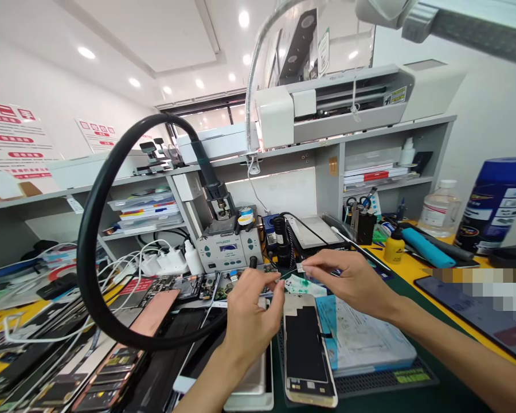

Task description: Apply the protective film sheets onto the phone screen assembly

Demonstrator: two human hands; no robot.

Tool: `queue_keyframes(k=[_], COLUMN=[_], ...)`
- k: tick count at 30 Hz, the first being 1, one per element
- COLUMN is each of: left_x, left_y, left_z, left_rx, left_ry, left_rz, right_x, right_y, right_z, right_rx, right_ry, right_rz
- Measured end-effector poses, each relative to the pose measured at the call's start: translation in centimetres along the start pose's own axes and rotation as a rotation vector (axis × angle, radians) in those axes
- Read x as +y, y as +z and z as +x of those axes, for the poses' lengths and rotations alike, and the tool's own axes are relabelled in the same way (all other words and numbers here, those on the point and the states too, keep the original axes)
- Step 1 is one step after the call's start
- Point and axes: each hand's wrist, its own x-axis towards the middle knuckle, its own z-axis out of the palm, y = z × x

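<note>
My left hand (251, 312) is raised over the bench with thumb and fingers pinched on one end of a thin dark strip (289, 272). My right hand (346, 278) pinches the strip's other end, where a small white tab shows. The strip is stretched between both hands, just above the top edge of an opened phone display panel (306, 350) that lies back side up on a dark mat (372, 381). A green-and-white scrap of film (303, 285) lies under the hands. A flat white and blue pad (361, 338) sits right of the panel.
A thick black hose (95, 241) loops at left from a grey rework station (230, 246). Phone parts and white cables (90, 321) crowd the left. A yellow bottle (394, 246), blue tool (427, 248), clear bottle (441, 213) and blue can (496, 203) stand right. Shelves run behind.
</note>
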Motion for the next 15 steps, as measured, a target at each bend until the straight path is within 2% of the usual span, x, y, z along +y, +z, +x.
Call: queue_keyframes(k=[10,15], left_x=[-0.34,-0.36], left_y=[0.02,0.01], left_z=[-0.08,-0.03], left_rx=[-0.014,-0.040], left_ry=[0.075,0.098], left_rz=[0.047,0.044], right_x=[-0.12,-0.10], right_y=[0.02,-0.01], right_z=[0.02,0.06], right_rx=[0.021,0.024], right_ry=[-0.049,0.010], right_rz=[-0.017,0.009])
